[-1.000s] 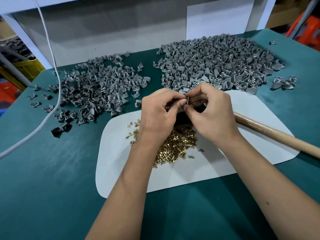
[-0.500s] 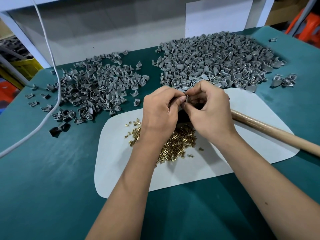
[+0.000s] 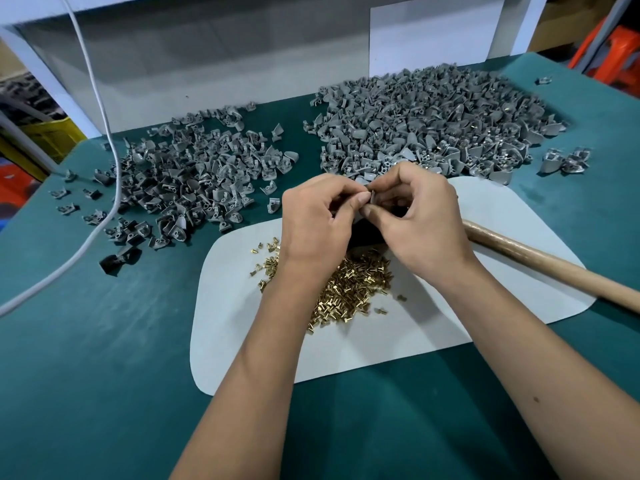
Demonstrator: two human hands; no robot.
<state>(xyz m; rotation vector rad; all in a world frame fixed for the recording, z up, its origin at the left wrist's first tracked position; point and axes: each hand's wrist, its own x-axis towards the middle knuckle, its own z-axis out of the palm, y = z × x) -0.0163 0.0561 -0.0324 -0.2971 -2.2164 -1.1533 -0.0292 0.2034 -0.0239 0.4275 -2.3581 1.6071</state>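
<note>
On the desk (image 3: pixel 104 393), the white mat (image 3: pixel 242 341) nearest, beyond it a big grey heap (image 3: pixel 433 123) rightward and a smaller grey heap (image 3: pixel 194 181) leftward; on the mat, brass pins (image 3: pixel 353 289) straight below the wrists. Above those, left hand (image 3: pixel 315 223) and right hand (image 3: pixel 419 223) pinching one small grey part (image 3: pixel 372 197) fingertip to fingertip, equally near both, long axis hidden.

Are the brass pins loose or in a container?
Loose: the brass pins lie heaped and scattered directly on the white mat, no container around them.
</note>
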